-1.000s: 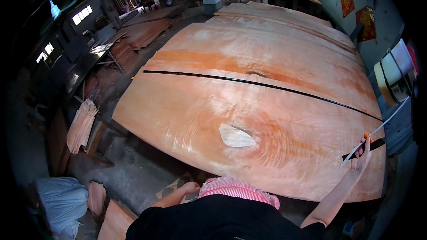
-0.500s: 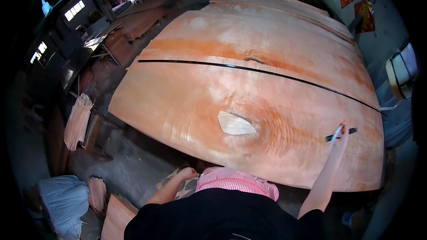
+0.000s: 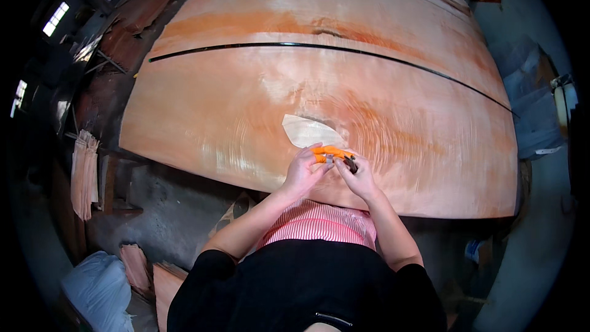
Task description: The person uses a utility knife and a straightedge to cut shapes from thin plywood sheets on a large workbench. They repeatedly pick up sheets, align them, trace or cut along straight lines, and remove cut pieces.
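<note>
Both my hands meet over the near edge of a large wood veneer sheet [image 3: 246, 98], just below a pale leaf-shaped veneer patch [image 3: 310, 131]. Orange coverings wrap some fingertips. The fingers of my left hand [image 3: 304, 169] are pinched beside a small grey piece [image 3: 329, 158]; whether they grip it is unclear. My right hand [image 3: 359, 178] is closed on a dark narrow thing [image 3: 350, 163] whose kind I cannot make out; the fingers cover most of it. Across the sheet, beyond the patch, lies a long thin black strip [image 3: 286, 44], touched by neither hand.
Stacked veneer strips [image 3: 84, 175] stand left of the sheet. A pale stuffed bag [image 3: 98, 292] and wood pieces [image 3: 166, 289] are at the lower left. Along the right wall hangs translucent plastic sheeting [image 3: 531, 104]. My pink striped apron [image 3: 319, 224] is against the sheet's near edge.
My right hand has come from the sheet's right side to the middle, and the short black piece there is gone from the surface. My left hand has risen to meet it. The view has tilted down.
</note>
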### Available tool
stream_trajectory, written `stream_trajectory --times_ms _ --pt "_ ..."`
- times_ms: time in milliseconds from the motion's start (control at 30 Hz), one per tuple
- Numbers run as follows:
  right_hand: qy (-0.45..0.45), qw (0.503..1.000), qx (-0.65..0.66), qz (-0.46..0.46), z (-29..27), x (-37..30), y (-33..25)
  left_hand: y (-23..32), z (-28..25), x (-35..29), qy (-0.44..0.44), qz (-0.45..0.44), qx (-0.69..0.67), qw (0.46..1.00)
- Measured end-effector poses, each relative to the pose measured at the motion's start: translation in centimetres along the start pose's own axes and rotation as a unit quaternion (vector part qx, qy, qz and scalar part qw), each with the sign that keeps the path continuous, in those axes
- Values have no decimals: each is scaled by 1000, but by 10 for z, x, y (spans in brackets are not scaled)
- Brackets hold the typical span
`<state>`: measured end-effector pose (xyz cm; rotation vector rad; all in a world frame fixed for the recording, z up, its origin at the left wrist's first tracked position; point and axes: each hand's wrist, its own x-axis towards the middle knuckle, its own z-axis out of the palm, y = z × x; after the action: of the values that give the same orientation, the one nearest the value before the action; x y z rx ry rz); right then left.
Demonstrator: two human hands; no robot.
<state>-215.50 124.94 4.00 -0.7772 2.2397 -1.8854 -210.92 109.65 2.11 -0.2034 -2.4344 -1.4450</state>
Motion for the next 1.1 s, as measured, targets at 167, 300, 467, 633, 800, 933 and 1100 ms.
stream_trajectory --times_ms 167,300,467,633,800,933,1100 --pt "19 994 -81 77 0 -18 16 -13 1 -22 -218 -261 -311 888" --pt "97 966 -50 233 -1 -39 71 -28 7 -22 -336 -281 -330 836" --pt "58 942 82 320 29 -67 65 -63 16 -10 -160 -228 -378 883" --pt "53 925 -31 376 25 -54 63 -96 17 19 -197 -10 68 978" --pt "88 909 -16 406 -5 -42 85 -121 39 48 -229 19 185 956" --pt "135 920 -7 369 -22 -16 108 -132 68 51 -289 105 212 928" --pt "138 914 -51 377 -20 -4 160 -142 83 48 -307 89 250 914"
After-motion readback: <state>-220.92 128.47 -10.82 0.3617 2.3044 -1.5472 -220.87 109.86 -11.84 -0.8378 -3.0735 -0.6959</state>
